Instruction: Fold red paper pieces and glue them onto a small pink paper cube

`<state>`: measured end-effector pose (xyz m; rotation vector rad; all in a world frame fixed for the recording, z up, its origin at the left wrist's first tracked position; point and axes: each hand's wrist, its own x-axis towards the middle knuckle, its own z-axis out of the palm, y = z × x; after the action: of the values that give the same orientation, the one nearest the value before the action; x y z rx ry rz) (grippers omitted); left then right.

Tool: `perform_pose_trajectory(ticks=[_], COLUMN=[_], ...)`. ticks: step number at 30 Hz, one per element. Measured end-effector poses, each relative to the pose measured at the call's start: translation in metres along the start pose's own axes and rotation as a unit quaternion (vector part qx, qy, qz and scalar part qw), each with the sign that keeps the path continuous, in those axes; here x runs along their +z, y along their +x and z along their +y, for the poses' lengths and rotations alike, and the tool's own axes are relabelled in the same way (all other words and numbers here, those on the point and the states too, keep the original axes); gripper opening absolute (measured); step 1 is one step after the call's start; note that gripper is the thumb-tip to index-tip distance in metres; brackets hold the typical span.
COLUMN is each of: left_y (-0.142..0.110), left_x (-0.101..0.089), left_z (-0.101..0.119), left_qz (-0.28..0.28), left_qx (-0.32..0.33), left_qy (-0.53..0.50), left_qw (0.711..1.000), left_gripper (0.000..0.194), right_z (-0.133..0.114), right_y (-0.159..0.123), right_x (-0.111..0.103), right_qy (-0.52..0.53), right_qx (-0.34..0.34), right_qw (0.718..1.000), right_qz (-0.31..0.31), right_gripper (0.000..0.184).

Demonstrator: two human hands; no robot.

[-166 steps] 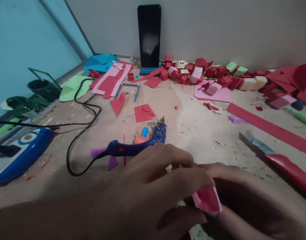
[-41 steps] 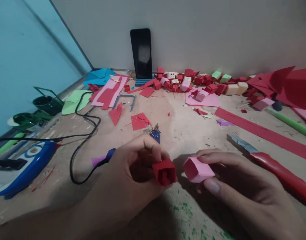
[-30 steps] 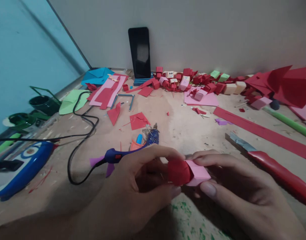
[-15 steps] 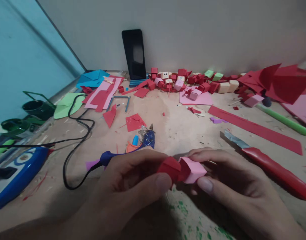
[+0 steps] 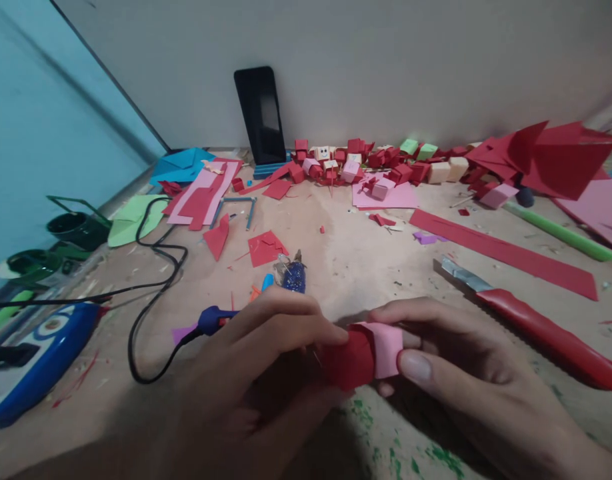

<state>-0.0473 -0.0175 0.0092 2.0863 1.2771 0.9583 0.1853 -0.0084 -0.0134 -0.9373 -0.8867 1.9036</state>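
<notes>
Head view: both hands meet above the tabletop (image 5: 361, 250), close to its near edge and around the middle of its width, with a red paper piece (image 5: 350, 360) and a pink paper piece (image 5: 389, 350) touching between them. Curled around the red piece, the left hand (image 5: 241, 373) has its fingers bent over the top and the thumb in shadow beneath, the gap only as wide as the paper. Similarly, the right hand (image 5: 486, 380) pinches the pink piece between forefinger and thumb, the thumb pad lying on its near side. Whether one rim sits inside the other or merely abuts it, I cannot tell. Handling this contact well would, I judge, mean a light, even pinch near the folds, keeping both pieces in line and the hollow walls uncrushed; pressure on corners should be safer than on flat faces. Both pieces look matt and stiff, boxy in form, with the red one's rim slightly bowed. Towards the tabletop's right edge lies a knife (image 5: 516, 317) with a smooth, glossy red handle and a dull metal blade, and beyond it a long, flat red strip (image 5: 506, 255). Small folded cubes (image 5: 351, 171), crisp-edged, crowd the far edge. Just beyond the left hand shows a glittery, dark blue tool (image 5: 293, 277).
</notes>
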Motion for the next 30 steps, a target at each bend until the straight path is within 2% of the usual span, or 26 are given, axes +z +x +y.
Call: perform_pose_trajectory(ticks=[6, 11, 14, 19, 24, 26, 30], left_y=[0.001, 0.001, 0.002, 0.007, 0.010, 0.010, 0.008], left_x=[0.001, 0.000, 0.001, 0.005, 0.007, 0.007, 0.008], left_z=[0.000, -0.002, -0.001, 0.000, 0.001, 0.001, 0.005], left_qz=[0.023, 0.010, 0.021, 0.032, 0.050, 0.041, 0.037], left_qx=[0.053, 0.069, 0.078, 0.044, 0.011, -0.001, -0.024], left_qy=[0.026, 0.026, 0.009, -0.053, -0.114, -0.128, -0.127], left_qw=[0.998, 0.997, 0.997, 0.997, 0.992, 0.991, 0.991], left_gripper=[0.026, 0.030, 0.028, 0.028, 0.023, 0.018, 0.021], right_z=[-0.006, 0.001, 0.004, 0.002, 0.001, 0.002, 0.002], right_y=[-0.002, 0.001, 0.003, 0.003, 0.004, 0.004, 0.002], right_x=[0.005, 0.002, 0.000, 0.002, 0.002, 0.000, -0.004], right_qy=[-0.016, 0.001, -0.002, -0.084, -0.160, -0.196, -0.252], right_qx=[0.033, 0.003, -0.016, -0.071, -0.092, -0.100, -0.119], right_qw=[0.999, 1.000, 1.000, 0.994, 0.982, 0.975, 0.959], right_qz=[0.023, -0.011, -0.019, 0.022, 0.042, 0.044, 0.052], right_gripper=[0.019, 0.018, 0.017, 0.016, 0.018, 0.020, 0.022])
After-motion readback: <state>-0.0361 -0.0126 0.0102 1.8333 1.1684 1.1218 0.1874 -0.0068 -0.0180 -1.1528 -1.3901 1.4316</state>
